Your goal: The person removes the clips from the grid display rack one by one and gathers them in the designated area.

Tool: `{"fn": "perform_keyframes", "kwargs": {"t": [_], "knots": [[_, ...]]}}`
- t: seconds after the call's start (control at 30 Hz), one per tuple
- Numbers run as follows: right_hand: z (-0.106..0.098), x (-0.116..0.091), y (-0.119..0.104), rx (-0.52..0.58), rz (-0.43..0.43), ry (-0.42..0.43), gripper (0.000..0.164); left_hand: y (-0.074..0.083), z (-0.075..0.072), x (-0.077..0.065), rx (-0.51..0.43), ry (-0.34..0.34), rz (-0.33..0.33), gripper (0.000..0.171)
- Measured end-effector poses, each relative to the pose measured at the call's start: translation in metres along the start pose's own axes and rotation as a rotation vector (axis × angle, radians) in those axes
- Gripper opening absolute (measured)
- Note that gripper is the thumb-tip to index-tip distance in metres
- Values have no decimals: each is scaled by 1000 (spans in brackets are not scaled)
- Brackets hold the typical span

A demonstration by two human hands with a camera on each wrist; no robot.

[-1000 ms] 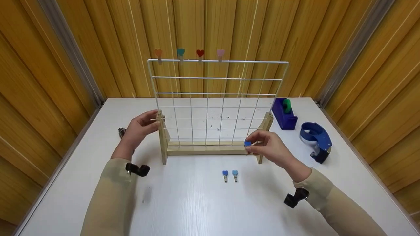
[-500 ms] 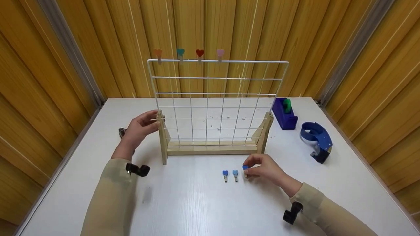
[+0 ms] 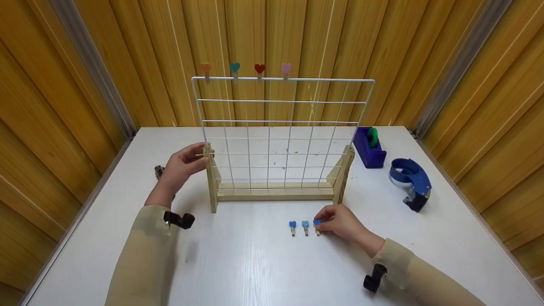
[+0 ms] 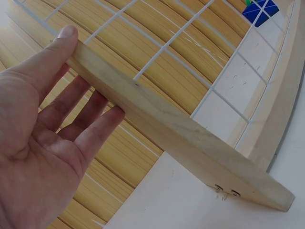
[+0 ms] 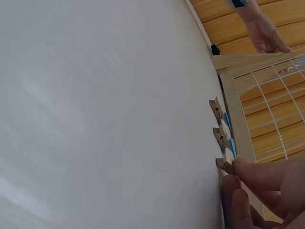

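A white wire-grid rack in a wooden stand (image 3: 272, 196) stands upright mid-table. My left hand (image 3: 180, 165) grips the top of its left wooden upright (image 4: 157, 117), thumb on the front edge and fingers behind. In front of the stand's right end, my right hand (image 3: 341, 222) pinches a small wooden clothespin with a blue heart (image 3: 317, 222), low at the table. Left of it lie two similar clothespins, one light-blue (image 3: 305, 224), one darker blue (image 3: 292, 224). Clipped on the top wire are orange (image 3: 205, 67), teal (image 3: 234, 67), red (image 3: 259, 68) and pink (image 3: 286, 68) heart clothespins.
Beyond the rack's right side are a purple tape dispenser (image 3: 370, 154) with a green roll and a blue hand-held tape dispenser (image 3: 418, 182). A small dark object (image 3: 159, 171) lies partly behind my left wrist. Yellow wood-look panels (image 3: 272, 38) surround the white table (image 3: 238, 263).
My right hand has brought the blue-heart clothespin from the rack's lower right corner down toward me, then slightly left, into line with the other two. The left hand keeps its place on the upright.
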State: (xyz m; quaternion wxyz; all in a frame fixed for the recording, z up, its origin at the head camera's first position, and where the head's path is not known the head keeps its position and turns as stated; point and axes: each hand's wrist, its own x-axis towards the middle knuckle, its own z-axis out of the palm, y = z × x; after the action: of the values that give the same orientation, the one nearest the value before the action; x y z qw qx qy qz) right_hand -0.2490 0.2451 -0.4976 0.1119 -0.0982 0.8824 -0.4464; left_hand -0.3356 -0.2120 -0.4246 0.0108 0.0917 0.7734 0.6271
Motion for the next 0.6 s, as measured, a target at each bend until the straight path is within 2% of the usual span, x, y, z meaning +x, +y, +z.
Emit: {"fn": "perform_keyframes", "kwargs": {"t": [0.27, 0.6], "knots": [[1, -1, -3, -69, 28, 10, 19, 2, 1, -1, 1, 0, 4, 56], [-4, -4, -7, -52, 103, 10, 28, 2, 1, -2, 0, 1, 5, 56]]}}
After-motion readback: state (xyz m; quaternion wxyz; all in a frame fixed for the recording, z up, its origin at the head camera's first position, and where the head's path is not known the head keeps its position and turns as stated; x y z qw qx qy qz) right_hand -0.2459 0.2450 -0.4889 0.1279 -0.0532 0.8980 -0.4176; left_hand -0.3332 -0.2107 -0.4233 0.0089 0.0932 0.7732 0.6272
